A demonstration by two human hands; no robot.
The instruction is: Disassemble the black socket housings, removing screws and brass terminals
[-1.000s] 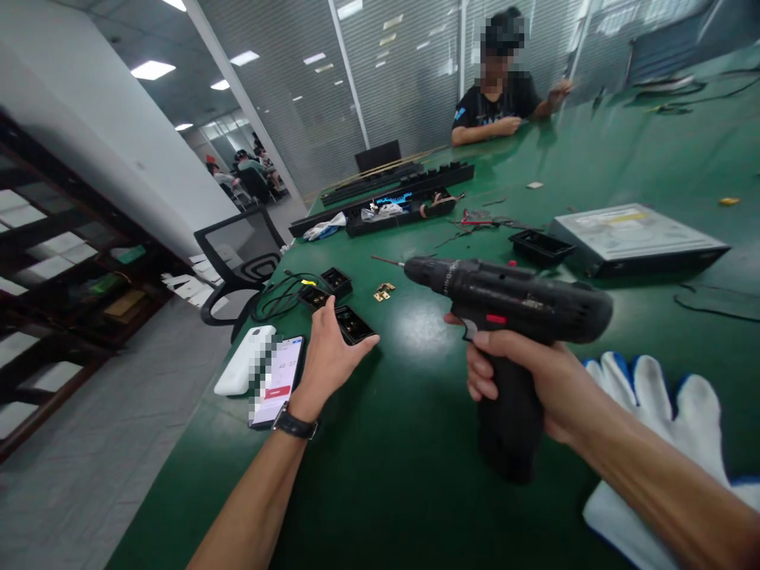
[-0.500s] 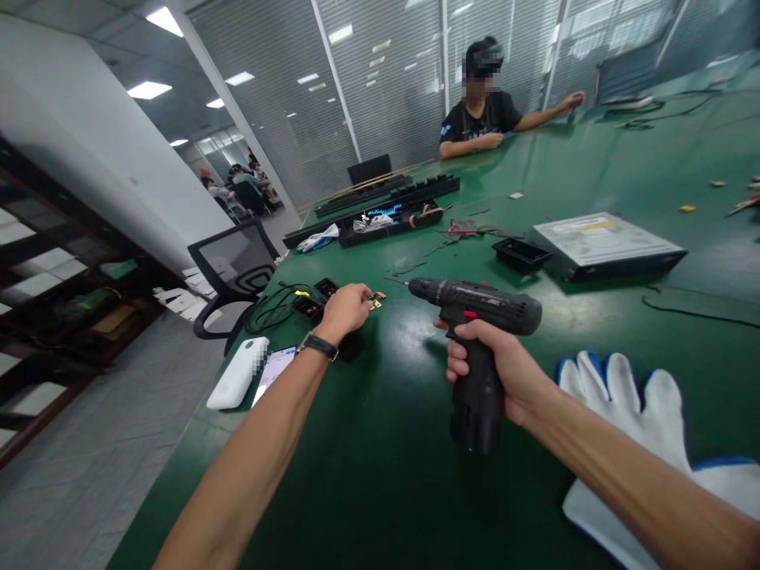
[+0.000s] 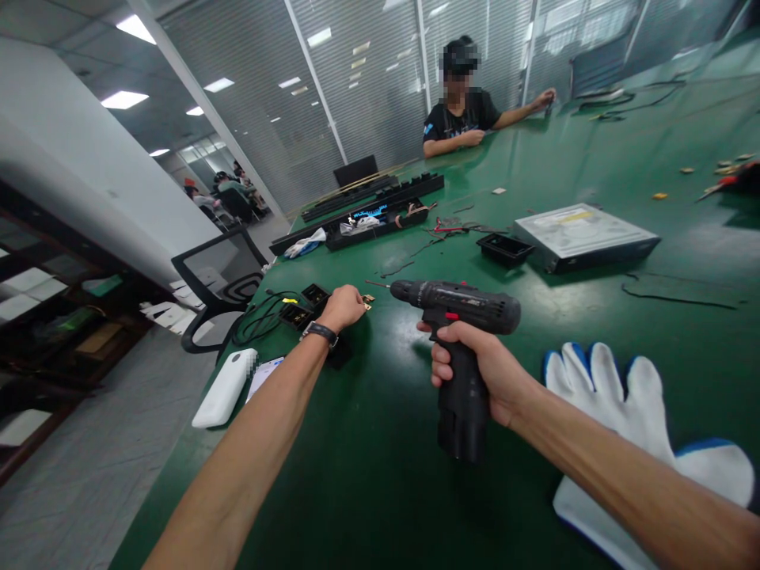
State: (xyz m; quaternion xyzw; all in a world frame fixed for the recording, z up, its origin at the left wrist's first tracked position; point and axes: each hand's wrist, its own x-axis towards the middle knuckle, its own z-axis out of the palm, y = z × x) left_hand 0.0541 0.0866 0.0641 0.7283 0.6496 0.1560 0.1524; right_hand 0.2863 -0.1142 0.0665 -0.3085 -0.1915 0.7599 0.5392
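My right hand (image 3: pixel 484 372) is wrapped round the grip of a black cordless drill (image 3: pixel 460 317), its bit pointing left over the green table (image 3: pixel 385 475). My left hand (image 3: pixel 345 307), with a watch on the wrist, is stretched out with fingers pinched at small brass parts (image 3: pixel 367 300) lying on the table. Small black boxes (image 3: pixel 305 305) sit just left of that hand. What the pinched fingers hold is too small to make out.
A white and blue work glove (image 3: pixel 629 412) lies at my right. A grey disc drive (image 3: pixel 585 233) and a black tray (image 3: pixel 504 249) sit further back. A white power bank (image 3: pixel 224 388) and a phone (image 3: pixel 264 372) lie at the left edge. Another person (image 3: pixel 469 119) sits at the far end.
My left hand left the black box by the phone and reached forward to the brass parts, closing into a pinch. The drill moved away from the camera and a little left.
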